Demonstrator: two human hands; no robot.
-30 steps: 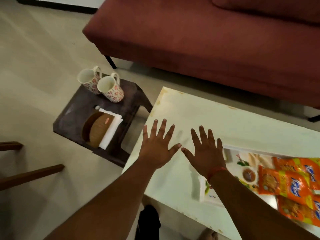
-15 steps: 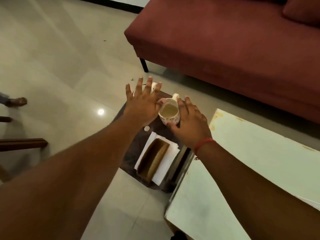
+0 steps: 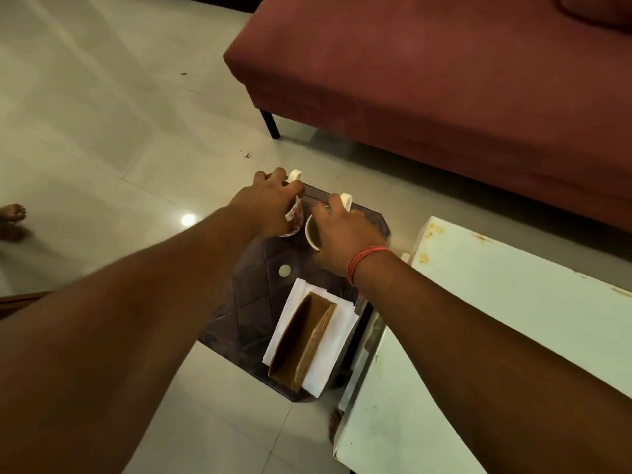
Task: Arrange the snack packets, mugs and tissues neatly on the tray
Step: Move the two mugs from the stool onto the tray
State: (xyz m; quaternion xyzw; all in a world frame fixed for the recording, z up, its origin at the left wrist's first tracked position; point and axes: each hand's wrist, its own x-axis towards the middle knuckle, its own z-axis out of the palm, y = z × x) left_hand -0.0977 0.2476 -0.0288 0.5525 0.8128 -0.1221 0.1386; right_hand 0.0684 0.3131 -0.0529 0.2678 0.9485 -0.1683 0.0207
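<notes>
Left hand (image 3: 270, 206): fingers wrapped round left mug (image 3: 294, 216).
Right hand (image 3: 343, 236): clasping right mug (image 3: 313, 232).
Mugs: side by side on stool (image 3: 260, 302).
Tray: unseen; white table (image 3: 513, 319) sits rightward.

Dark stool (image 3: 260, 302) bears mugs (image 3: 297, 213), tissues (image 3: 328, 364)

Mugs (image 3: 295, 213): glazed ceramic, glossy. Stool (image 3: 260, 285): dark, glossy, embossed diamond pattern. Tissues (image 3: 335, 357): matt white paper. Floor (image 3: 102, 114): polished tile. Sofa (image 3: 444, 80): matt cloth. Table (image 3: 513, 302): white paint, rust-spotted.
</notes>
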